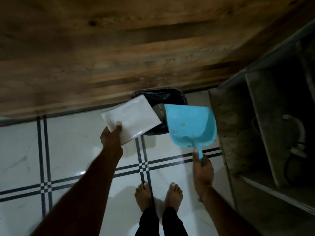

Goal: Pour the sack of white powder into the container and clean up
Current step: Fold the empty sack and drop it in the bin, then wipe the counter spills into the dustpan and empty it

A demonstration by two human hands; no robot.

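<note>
view from above, looking down at a tiled floor (71,150) at the edge of a wooden table (119,48). the left hand (111,134) pinches 1 corner of a flat white sack (131,120), thumb on top and fingers beneath, and holds it out level over the near left rim of a black-lined bin (158,97). the sack looks flat and limp; whether any powder is left inside cannot be told. the right hand (202,169) is closed around the handle of a blue dustpan (190,125), whose scoop is tipped forward over the near right part of the bin and shows a few small specks. the bin stands on the floor, partly under the table edge. 2 bare feet (158,196) stand on the tiles near the bin. grey shelving (255,126) rises at the right.
</note>
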